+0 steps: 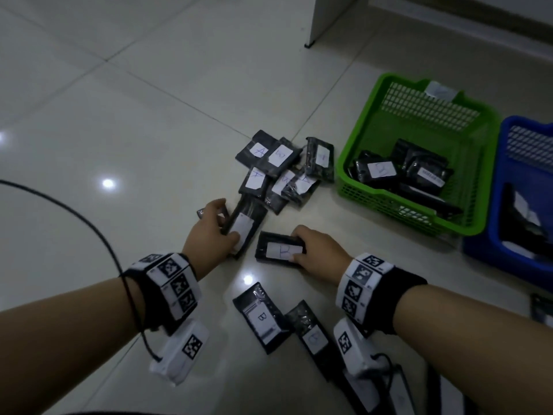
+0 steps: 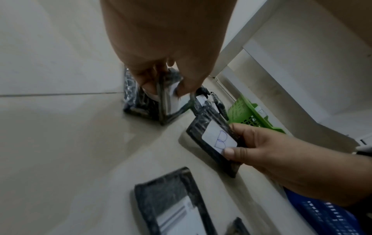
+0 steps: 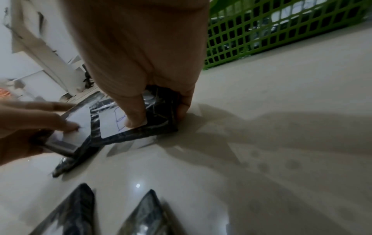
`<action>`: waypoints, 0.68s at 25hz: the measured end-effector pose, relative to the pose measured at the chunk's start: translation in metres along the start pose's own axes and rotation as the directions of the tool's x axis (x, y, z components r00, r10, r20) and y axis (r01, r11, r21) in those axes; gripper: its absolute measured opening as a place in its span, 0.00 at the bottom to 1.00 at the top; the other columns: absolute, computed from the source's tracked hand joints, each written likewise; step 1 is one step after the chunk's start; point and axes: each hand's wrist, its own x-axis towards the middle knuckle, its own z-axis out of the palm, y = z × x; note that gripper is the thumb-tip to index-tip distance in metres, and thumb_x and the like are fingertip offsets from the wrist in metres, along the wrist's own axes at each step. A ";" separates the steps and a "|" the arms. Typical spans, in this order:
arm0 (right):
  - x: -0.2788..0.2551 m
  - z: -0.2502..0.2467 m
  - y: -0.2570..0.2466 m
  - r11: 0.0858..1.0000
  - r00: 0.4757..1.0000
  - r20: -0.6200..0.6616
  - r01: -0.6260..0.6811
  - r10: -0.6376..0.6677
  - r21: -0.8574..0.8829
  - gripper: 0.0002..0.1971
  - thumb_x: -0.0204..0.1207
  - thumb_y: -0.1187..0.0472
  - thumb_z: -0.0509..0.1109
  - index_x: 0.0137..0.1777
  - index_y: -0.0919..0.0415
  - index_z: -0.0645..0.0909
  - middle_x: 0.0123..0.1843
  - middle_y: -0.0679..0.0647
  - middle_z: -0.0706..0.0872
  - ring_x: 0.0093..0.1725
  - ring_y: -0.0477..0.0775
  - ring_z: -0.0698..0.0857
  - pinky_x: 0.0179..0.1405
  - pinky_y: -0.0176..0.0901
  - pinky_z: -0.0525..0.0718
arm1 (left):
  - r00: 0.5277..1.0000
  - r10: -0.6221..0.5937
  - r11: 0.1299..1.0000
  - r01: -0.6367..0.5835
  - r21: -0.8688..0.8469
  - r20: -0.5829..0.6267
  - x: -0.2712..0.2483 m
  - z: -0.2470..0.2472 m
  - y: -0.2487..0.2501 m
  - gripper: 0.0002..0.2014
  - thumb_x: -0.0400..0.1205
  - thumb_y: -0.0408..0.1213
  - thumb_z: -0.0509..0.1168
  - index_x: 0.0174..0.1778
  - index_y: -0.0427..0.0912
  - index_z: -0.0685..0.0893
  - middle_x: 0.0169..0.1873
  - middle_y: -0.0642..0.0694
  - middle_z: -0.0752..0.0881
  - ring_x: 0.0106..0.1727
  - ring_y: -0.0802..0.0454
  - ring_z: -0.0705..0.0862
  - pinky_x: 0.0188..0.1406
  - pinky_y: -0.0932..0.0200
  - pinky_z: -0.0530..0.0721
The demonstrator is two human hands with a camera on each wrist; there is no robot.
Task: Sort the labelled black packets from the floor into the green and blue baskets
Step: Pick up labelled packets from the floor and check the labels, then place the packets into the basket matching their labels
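On the floor (image 1: 125, 115) beside the green basket (image 1: 359, 187), the right hand (image 1: 317, 250) pinches a B-labelled packet (image 1: 269, 250); the left hand (image 1: 209, 232) grips another packet (image 1: 248, 223).

Glossy tiled floor (image 1: 149, 115); shiny film-wrapped packets (image 1: 279, 250); plastic lattice green basket (image 1: 374, 196).

— What's around besides the sorting stuff?
— A glossy tiled floor (image 1: 149, 121) with lamp glare, and a black cable (image 1: 74, 211) curving over it at the left edge.
— Anything at the far side?
— A white furniture panel (image 1: 326, 16) standing on the floor near the far right corner.
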 end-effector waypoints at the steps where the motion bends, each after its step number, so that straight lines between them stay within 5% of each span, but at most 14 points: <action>1: -0.003 -0.005 0.001 0.999 1.000 -0.007 -0.010 0.010 0.048 0.14 0.77 0.55 0.71 0.59 0.57 0.74 0.54 0.54 0.82 0.52 0.54 0.80 0.45 0.40 0.74 | 1.000 -0.014 0.998 0.013 -0.055 -0.020 -0.007 -0.001 0.003 0.29 0.77 0.33 0.67 0.73 0.49 0.67 0.51 0.47 0.82 0.42 0.49 0.83 0.40 0.54 0.83; 5: -0.019 -0.036 0.009 0.973 0.996 -0.084 -0.005 0.025 0.230 0.14 0.76 0.53 0.71 0.57 0.55 0.74 0.48 0.50 0.83 0.44 0.50 0.82 0.37 0.38 0.76 | 1.000 0.018 0.983 -0.019 -0.184 -0.003 -0.027 -0.004 0.042 0.18 0.79 0.33 0.63 0.63 0.53 0.73 0.49 0.50 0.83 0.43 0.51 0.85 0.32 0.60 0.80; 9: -0.044 -0.084 0.019 0.886 0.979 -0.186 0.009 0.087 0.463 0.11 0.77 0.56 0.72 0.55 0.55 0.75 0.44 0.52 0.85 0.38 0.53 0.86 0.28 0.43 0.83 | 0.992 0.122 0.965 -0.114 -0.235 0.023 -0.019 -0.006 0.110 0.17 0.78 0.34 0.65 0.61 0.52 0.75 0.47 0.51 0.85 0.46 0.48 0.87 0.47 0.54 0.86; 13: -0.082 -0.152 0.050 0.875 0.956 -0.262 0.012 0.131 0.484 0.11 0.77 0.58 0.71 0.56 0.59 0.76 0.44 0.55 0.85 0.38 0.57 0.87 0.33 0.52 0.88 | 0.974 0.219 0.944 -0.196 -0.264 0.060 -0.005 0.011 0.195 0.15 0.78 0.32 0.64 0.59 0.47 0.77 0.42 0.48 0.86 0.35 0.52 0.84 0.32 0.58 0.82; 17: -0.129 -0.197 0.123 0.863 0.884 -0.371 -0.069 0.286 0.501 0.17 0.77 0.55 0.71 0.63 0.58 0.75 0.53 0.54 0.84 0.41 0.51 0.85 0.29 0.42 0.85 | 0.938 0.323 0.930 -0.290 -0.226 0.128 -0.003 0.079 0.274 0.16 0.77 0.35 0.65 0.61 0.47 0.77 0.43 0.47 0.86 0.39 0.46 0.83 0.42 0.50 0.83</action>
